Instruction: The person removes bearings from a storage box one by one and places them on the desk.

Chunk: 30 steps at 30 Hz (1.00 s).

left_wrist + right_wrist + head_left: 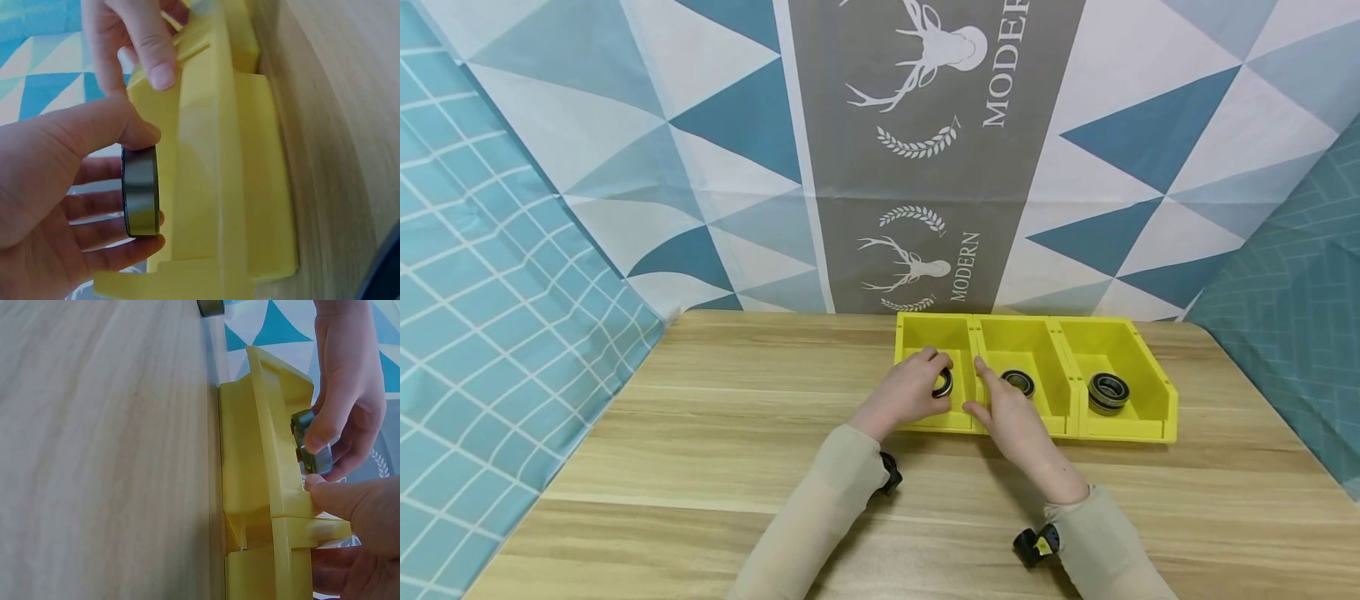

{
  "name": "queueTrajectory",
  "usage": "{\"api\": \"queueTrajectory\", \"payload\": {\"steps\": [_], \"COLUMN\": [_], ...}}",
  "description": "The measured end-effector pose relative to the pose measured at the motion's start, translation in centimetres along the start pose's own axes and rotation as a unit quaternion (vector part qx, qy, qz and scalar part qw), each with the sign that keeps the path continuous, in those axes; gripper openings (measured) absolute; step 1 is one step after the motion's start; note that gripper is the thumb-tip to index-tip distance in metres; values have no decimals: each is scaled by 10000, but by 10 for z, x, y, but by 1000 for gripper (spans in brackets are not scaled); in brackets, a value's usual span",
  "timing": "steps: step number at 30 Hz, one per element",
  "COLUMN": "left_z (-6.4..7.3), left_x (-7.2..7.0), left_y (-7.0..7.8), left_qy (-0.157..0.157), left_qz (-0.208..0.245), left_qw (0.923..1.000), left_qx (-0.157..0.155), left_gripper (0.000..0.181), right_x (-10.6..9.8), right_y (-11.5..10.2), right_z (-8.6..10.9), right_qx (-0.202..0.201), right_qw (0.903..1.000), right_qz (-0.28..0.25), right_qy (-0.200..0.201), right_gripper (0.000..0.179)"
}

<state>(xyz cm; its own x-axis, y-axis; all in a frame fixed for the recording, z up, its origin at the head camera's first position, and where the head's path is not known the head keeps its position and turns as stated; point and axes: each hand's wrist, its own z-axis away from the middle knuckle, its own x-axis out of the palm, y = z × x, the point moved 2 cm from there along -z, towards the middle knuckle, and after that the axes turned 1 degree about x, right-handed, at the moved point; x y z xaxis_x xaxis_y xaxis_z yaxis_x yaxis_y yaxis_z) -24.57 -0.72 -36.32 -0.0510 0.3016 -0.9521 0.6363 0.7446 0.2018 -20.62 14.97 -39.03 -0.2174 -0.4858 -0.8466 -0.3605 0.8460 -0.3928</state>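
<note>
In the head view my left hand (913, 387) is over the left compartment of a yellow parts bin (1138, 430). It holds a ball bearing (945, 383) by the edge. The left wrist view shows that bearing (141, 190) on its side, thumb on top and fingertips below, close to the bin's front wall. My right hand (1015, 421) straddles the divider between the left and middle compartments, thumb on the left side and other fingers on the middle side. Beside it, a second bearing (1018, 382) lies in the middle compartment, partly covered by the hand.
Two bearings (1108, 392), seemingly stacked, sit in the right compartment. The bin stands at the back of a wooden table (700, 450), near a patterned backdrop (730, 125). A black wrist camera (1036, 546) is strapped at each sleeve.
</note>
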Motion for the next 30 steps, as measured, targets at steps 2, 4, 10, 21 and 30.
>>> {"api": "queueTrajectory", "payload": {"steps": [2,4,10,21,30], "left_z": [2,4,9,14,24], "left_x": [-1,-1,-2,-4,-4], "left_y": [0,1,3,3,2], "left_qy": [27,37,90,-34,0], "left_qz": [60,92,60,155,90], "left_qw": [10000,9999,9997,9990,9966], "left_qx": [45,101,241,411,823], "left_gripper": [43,43,40,44,42], "right_x": [0,0,0,0,0], "right_y": [0,0,-1,0,0], "right_z": [0,0,0,0,1], "right_qx": [-5,-26,-53,-71,-110], "right_qw": [10000,10000,10000,10000,9999], "right_qz": [-12,-11,7,17,38], "right_qy": [1,21,7,-11,62], "right_gripper": [67,67,67,68,68]}}
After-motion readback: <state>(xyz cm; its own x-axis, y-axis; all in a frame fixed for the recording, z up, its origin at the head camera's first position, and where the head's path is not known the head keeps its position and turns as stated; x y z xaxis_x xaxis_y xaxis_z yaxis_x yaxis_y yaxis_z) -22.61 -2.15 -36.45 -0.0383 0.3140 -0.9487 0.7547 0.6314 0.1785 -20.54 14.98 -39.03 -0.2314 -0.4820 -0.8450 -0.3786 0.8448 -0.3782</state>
